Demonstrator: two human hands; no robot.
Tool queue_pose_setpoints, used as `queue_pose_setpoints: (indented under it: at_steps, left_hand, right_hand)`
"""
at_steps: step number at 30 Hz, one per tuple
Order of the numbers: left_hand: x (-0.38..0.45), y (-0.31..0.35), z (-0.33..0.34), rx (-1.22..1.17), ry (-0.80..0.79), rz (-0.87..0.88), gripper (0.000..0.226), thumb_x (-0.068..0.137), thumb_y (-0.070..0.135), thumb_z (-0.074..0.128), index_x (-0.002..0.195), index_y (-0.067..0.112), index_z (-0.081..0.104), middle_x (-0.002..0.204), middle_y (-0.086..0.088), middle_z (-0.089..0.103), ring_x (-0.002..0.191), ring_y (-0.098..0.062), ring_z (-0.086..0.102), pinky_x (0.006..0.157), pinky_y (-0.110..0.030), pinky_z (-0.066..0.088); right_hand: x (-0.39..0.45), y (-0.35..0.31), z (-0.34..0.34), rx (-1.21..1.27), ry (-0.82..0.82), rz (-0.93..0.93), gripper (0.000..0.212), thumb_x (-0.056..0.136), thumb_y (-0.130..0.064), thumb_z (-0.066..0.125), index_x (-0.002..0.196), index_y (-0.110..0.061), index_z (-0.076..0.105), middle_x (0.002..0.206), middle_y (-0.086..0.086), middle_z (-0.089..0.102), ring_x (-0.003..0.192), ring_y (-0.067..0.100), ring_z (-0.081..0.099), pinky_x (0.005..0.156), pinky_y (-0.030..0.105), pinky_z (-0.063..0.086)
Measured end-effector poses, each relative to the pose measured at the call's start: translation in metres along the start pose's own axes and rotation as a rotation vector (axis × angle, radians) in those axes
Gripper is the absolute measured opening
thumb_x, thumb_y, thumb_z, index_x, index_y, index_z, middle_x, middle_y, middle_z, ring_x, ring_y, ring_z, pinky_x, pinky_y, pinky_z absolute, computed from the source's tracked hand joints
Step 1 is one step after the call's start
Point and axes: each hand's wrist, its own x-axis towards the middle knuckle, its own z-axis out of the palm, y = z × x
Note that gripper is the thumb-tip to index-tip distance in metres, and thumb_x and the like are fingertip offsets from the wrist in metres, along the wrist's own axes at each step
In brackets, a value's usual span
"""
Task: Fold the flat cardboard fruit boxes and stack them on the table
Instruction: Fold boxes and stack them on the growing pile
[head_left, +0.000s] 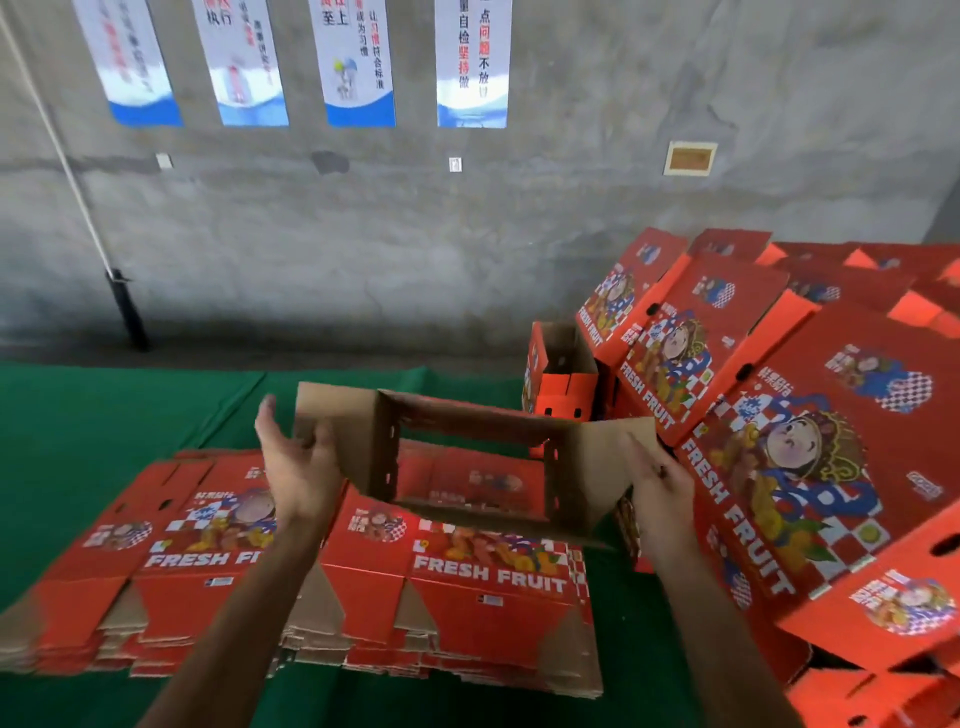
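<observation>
Between my hands hangs a cardboard fruit box (576, 467), opened into a tube, brown inside facing me, held above the table. My left hand (296, 462) presses against its left flap with straight fingers. My right hand (662, 480) holds the right flap, fingers over its edge. Below it lie two piles of flat red "FRESH FRUIT" boxes (452, 577) side by side on the green table (78, 441). A heap of folded red boxes (810, 415) rises at the right.
One folded box (563, 376) stands open-topped behind the held one, against the heap. A grey concrete wall with several hanging posters (358, 62) runs behind the table. A black post (127, 312) with a white cord stands at the left.
</observation>
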Motion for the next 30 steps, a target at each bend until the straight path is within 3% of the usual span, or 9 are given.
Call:
queue_pose_setpoints:
  at_steps: [5,8,10,12,15,18,23,27,30]
  left_hand:
    - [0.004,0.034,0.0,-0.044,-0.079,0.091,0.036,0.1,-0.003,0.051,0.114,0.023,0.072,0.123,-0.009,0.071,0.117,-0.028,0.067,0.105,-0.042,0.051]
    - [-0.018,0.049,0.01,-0.409,-0.204,-0.252,0.023,0.104,0.028,0.054,0.12,0.022,0.07,0.11,-0.004,0.076,0.096,-0.019,0.071,0.082,-0.033,0.059]
    - [-0.03,0.047,0.011,-0.568,-0.305,-0.315,0.05,0.105,0.058,0.036,0.138,0.029,0.059,0.12,-0.001,0.073,0.102,-0.017,0.072,0.086,-0.034,0.056]
    - [-0.039,0.043,0.014,-0.456,-0.357,-0.196,0.058,0.102,0.065,0.032,0.152,0.038,0.043,0.148,-0.001,0.055,0.12,-0.008,0.065,0.101,-0.036,0.05]
    - [-0.04,0.038,0.018,-0.063,-0.397,0.036,0.092,0.089,0.049,0.075,0.162,0.033,0.022,0.16,0.002,0.039,0.14,-0.021,0.049,0.112,-0.049,0.046]
    - [-0.028,0.033,0.024,0.107,-0.383,0.065,0.101,0.088,0.017,0.08,0.163,0.026,0.014,0.159,-0.008,0.039,0.14,-0.03,0.047,0.11,-0.056,0.046]
    - [-0.015,0.023,0.032,0.273,-0.498,0.269,0.096,0.091,-0.004,0.067,0.163,0.033,0.015,0.166,0.005,0.025,0.153,-0.018,0.027,0.121,-0.049,0.034]
    - [-0.016,0.026,0.037,0.315,-0.763,0.633,0.072,0.098,0.033,0.067,0.158,0.043,0.029,0.166,0.02,0.024,0.152,-0.002,0.024,0.123,-0.024,0.026]
    - [-0.014,0.024,0.038,0.426,-0.862,0.642,0.069,0.096,0.063,0.053,0.157,0.053,0.023,0.147,0.034,0.047,0.136,0.004,0.046,0.11,-0.037,0.047]
  right_hand:
    - [0.027,-0.016,0.001,0.271,-0.106,0.1,0.037,0.099,-0.026,0.06,0.13,-0.008,0.067,0.12,0.009,0.074,0.109,0.025,0.071,0.088,0.036,0.057]
    - [0.029,-0.001,0.005,0.153,-0.114,0.073,0.025,0.099,-0.004,0.05,0.116,0.003,0.067,0.109,0.011,0.074,0.099,0.026,0.07,0.085,0.034,0.053]
    - [0.028,0.006,0.003,0.115,-0.133,0.048,0.018,0.098,-0.003,0.051,0.1,-0.008,0.068,0.096,0.003,0.073,0.088,0.016,0.07,0.081,0.031,0.053]
    - [0.034,0.004,0.006,0.021,-0.132,0.087,0.009,0.094,-0.016,0.064,0.1,-0.019,0.07,0.107,0.003,0.069,0.097,0.019,0.066,0.088,0.041,0.05]
    - [0.049,0.0,0.01,-0.084,-0.185,0.186,0.009,0.093,-0.017,0.069,0.099,-0.023,0.072,0.116,0.008,0.068,0.099,0.024,0.063,0.093,0.042,0.047]
    - [0.048,0.004,-0.006,-0.023,-0.255,0.262,0.036,0.102,-0.025,0.056,0.129,-0.002,0.067,0.14,0.012,0.058,0.122,0.024,0.055,0.107,0.037,0.04]
    - [0.036,-0.004,-0.022,0.059,-0.4,0.181,0.08,0.079,-0.08,0.06,0.133,-0.021,0.067,0.144,0.001,0.061,0.14,0.019,0.05,0.119,0.047,0.031]
    - [0.035,-0.017,-0.002,-0.329,-0.64,0.087,0.087,0.084,-0.094,0.014,0.134,-0.044,0.065,0.151,-0.032,0.044,0.138,-0.016,0.035,0.118,0.027,0.014]
    - [0.028,-0.005,0.014,-0.683,-0.598,-0.23,0.038,0.095,-0.064,0.056,0.129,-0.049,0.063,0.156,-0.04,0.026,0.146,-0.013,0.017,0.118,0.029,0.018]
